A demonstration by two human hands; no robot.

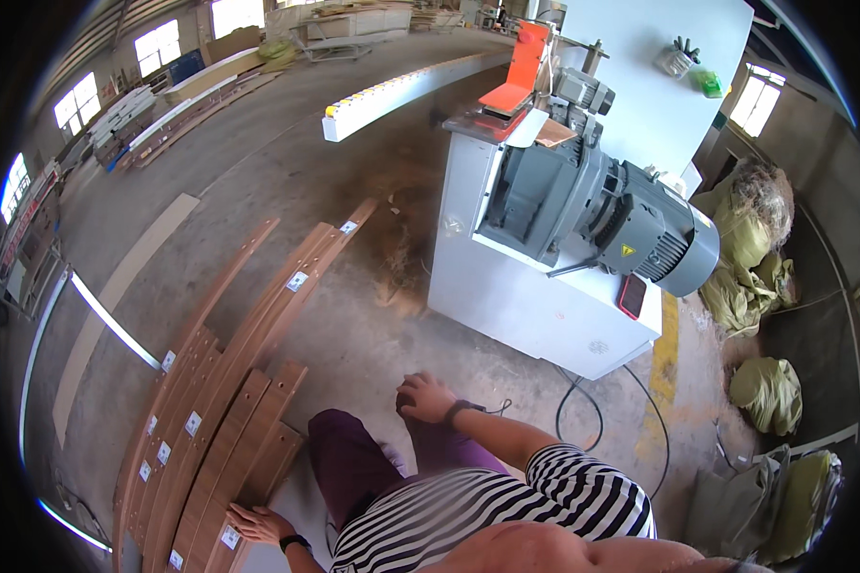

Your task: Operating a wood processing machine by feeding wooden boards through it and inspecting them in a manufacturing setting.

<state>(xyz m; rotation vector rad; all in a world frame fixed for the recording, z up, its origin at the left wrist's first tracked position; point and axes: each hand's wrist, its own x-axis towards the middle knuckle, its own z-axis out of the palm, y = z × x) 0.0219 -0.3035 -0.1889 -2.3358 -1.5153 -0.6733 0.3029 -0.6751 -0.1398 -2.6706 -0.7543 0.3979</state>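
My left hand (259, 524) lies with its fingers stretched out on the near end of a stack of brown boards (248, 420), beside a white label (230, 537). Several of these long boards lie side by side to my left, some with small holes and white labels. My right hand (425, 396) rests on my right knee, fingers spread over the purple trousers and holding nothing. Each wrist wears a dark band. I appear to be seated, legs bent.
Ahead to the right stands a large machine (516, 325) with a grey motor (655, 234) and a phone (631, 296) on its ledge. A roller conveyor (392, 100) extends behind it. Black cables (597, 420) loop on the floor. Full yellow-green sacks (766, 396) line the right side.
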